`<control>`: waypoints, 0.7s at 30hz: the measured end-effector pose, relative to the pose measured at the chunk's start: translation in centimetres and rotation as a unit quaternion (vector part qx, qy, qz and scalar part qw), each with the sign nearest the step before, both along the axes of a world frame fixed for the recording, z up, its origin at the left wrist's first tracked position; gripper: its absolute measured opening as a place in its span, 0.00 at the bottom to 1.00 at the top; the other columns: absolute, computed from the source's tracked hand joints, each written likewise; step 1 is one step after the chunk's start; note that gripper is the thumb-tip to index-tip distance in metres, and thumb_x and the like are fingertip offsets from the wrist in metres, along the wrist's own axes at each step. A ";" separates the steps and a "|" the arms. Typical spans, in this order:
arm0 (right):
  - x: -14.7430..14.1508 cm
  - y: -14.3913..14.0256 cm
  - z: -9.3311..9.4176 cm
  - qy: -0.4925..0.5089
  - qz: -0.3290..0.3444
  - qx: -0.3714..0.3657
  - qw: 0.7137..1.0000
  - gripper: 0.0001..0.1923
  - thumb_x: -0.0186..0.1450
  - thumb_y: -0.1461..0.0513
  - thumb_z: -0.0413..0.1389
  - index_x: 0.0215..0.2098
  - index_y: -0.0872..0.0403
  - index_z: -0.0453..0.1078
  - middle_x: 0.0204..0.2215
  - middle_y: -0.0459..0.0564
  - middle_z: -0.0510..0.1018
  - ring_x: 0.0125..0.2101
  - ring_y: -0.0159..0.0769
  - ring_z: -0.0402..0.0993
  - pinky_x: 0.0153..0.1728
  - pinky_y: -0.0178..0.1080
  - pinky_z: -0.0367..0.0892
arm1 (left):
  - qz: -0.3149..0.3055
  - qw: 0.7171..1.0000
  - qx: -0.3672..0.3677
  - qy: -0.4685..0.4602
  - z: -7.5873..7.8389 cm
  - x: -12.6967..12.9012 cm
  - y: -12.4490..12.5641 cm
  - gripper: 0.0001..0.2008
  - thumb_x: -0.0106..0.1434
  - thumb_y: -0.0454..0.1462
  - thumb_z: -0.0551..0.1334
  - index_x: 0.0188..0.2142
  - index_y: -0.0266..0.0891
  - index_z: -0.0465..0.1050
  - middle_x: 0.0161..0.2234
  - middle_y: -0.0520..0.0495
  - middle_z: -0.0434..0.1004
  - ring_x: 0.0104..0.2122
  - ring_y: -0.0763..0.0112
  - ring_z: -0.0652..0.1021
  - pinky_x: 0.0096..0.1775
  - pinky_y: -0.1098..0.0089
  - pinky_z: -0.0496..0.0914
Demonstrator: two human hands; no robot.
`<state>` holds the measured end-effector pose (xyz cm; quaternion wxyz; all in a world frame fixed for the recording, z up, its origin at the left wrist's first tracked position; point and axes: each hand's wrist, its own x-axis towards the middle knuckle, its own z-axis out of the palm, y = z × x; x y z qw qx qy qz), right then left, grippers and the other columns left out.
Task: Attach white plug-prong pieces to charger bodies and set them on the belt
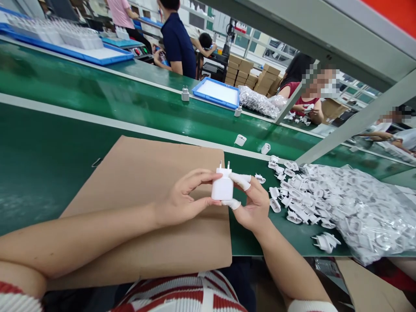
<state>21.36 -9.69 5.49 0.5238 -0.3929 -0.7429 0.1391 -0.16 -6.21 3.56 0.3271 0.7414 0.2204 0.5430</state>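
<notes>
A white two-pin charger plug (222, 186) is held upright between both hands, its metal pins pointing away from me. My left hand (188, 195) pinches its left side with thumb and fingertips. On the right side, my right hand (251, 199) grips it with a thumb and finger that wear white finger covers. Below the hands lies a sheet of brown cardboard (139, 182) on the green table. Just right of my right hand, several loose white plug pieces with pins (292, 190) lie in a heap.
A clear plastic bag (367, 212) of white plug pieces spills at the right. Beyond the pale rail, white chargers (240, 140) stand on the green conveyor (130, 104). Blue trays (216, 102) stand behind it. A slanted metal post (344, 112) rises at right. Co-workers are across the line.
</notes>
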 end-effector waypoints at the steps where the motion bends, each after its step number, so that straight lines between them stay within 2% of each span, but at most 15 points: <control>1: 0.0 -0.2 0.0 -0.001 -0.006 0.014 1.000 0.26 0.64 0.58 0.66 0.60 0.39 0.75 0.50 0.52 0.81 0.46 0.48 0.80 0.47 0.49 0.80 | 0.008 1.000 0.003 0.003 0.3 -0.1 -0.2 0.26 0.60 0.38 0.75 0.58 0.51 0.77 0.49 0.44 0.79 0.49 0.60 0.81 0.55 0.61 0.78; 3: 0.0 -0.2 -0.3 -0.002 -0.007 0.026 1.000 0.27 0.63 0.59 0.66 0.61 0.38 0.75 0.49 0.52 0.81 0.45 0.48 0.80 0.47 0.49 0.80 | 0.020 1.000 -0.001 0.013 0.4 -0.1 -0.2 0.25 0.58 0.39 0.76 0.55 0.49 0.80 0.45 0.44 0.80 0.45 0.60 0.81 0.54 0.59 0.78; 5: 0.1 0.5 -0.9 0.008 0.003 0.006 1.000 0.27 0.63 0.59 0.66 0.60 0.39 0.75 0.48 0.52 0.81 0.44 0.47 0.80 0.47 0.49 0.80 | 0.014 0.999 -0.036 0.006 0.0 0.2 0.2 0.23 0.58 0.40 0.76 0.53 0.47 0.81 0.45 0.43 0.79 0.45 0.59 0.81 0.55 0.58 0.78; 8: 0.1 2.1 -2.0 0.038 0.004 -0.039 0.998 0.26 0.63 0.55 0.67 0.59 0.42 0.75 0.50 0.53 0.79 0.47 0.47 0.80 0.50 0.50 0.80 | -0.042 0.986 -0.150 -0.050 -0.6 1.0 1.2 0.26 0.58 0.41 0.76 0.55 0.45 0.77 0.52 0.42 0.77 0.50 0.59 0.81 0.57 0.57 0.77; 10: 0.0 2.9 -2.5 0.035 -0.010 -0.030 0.999 0.26 0.63 0.55 0.67 0.59 0.43 0.76 0.51 0.53 0.79 0.49 0.48 0.79 0.53 0.50 0.78 | -0.087 0.964 -0.233 -0.091 -0.6 1.4 1.7 0.29 0.56 0.42 0.77 0.56 0.45 0.73 0.55 0.42 0.75 0.50 0.60 0.81 0.54 0.58 0.78; 13: 0.1 3.5 -2.6 -0.019 -0.010 0.009 1.000 0.25 0.63 0.55 0.68 0.59 0.42 0.75 0.53 0.53 0.80 0.51 0.48 0.78 0.57 0.50 0.74 | -0.102 0.940 -0.306 -0.111 -0.3 1.5 2.4 0.31 0.57 0.42 0.76 0.57 0.44 0.68 0.54 0.41 0.74 0.46 0.63 0.81 0.49 0.60 0.79; 16: 1.4 4.0 -2.2 -0.089 -0.007 -0.024 0.996 0.33 0.64 0.53 0.67 0.66 0.44 0.68 0.60 0.54 0.76 0.59 0.49 0.73 0.61 0.51 0.70 | -0.072 0.939 -0.326 -0.087 -0.5 1.2 4.2 0.33 0.54 0.40 0.76 0.57 0.42 0.67 0.53 0.41 0.73 0.44 0.65 0.81 0.48 0.61 0.79; 17: 2.3 4.3 -2.0 -0.114 -0.030 -0.044 0.992 0.36 0.64 0.53 0.67 0.68 0.45 0.65 0.61 0.55 0.74 0.61 0.51 0.71 0.61 0.53 0.69 | -0.054 0.941 -0.326 -0.077 -0.8 1.0 5.4 0.34 0.53 0.39 0.77 0.56 0.41 0.67 0.52 0.42 0.73 0.44 0.65 0.81 0.48 0.61 0.78; 19: 4.6 4.8 -1.6 -0.173 -0.120 -0.090 0.973 0.38 0.62 0.53 0.67 0.68 0.47 0.65 0.59 0.58 0.75 0.60 0.55 0.69 0.58 0.56 0.70 | -0.006 0.946 -0.320 -0.061 -1.6 0.7 8.5 0.33 0.51 0.38 0.76 0.54 0.40 0.67 0.52 0.42 0.72 0.43 0.65 0.81 0.47 0.62 0.77; 21: 7.0 5.2 -1.3 -0.255 -0.235 -0.148 0.926 0.33 0.60 0.56 0.69 0.62 0.50 0.71 0.51 0.60 0.77 0.55 0.59 0.70 0.54 0.58 0.70 | 0.051 0.949 -0.306 -0.045 -2.4 0.3 12.4 0.33 0.50 0.36 0.74 0.54 0.40 0.67 0.52 0.43 0.72 0.42 0.66 0.80 0.47 0.63 0.76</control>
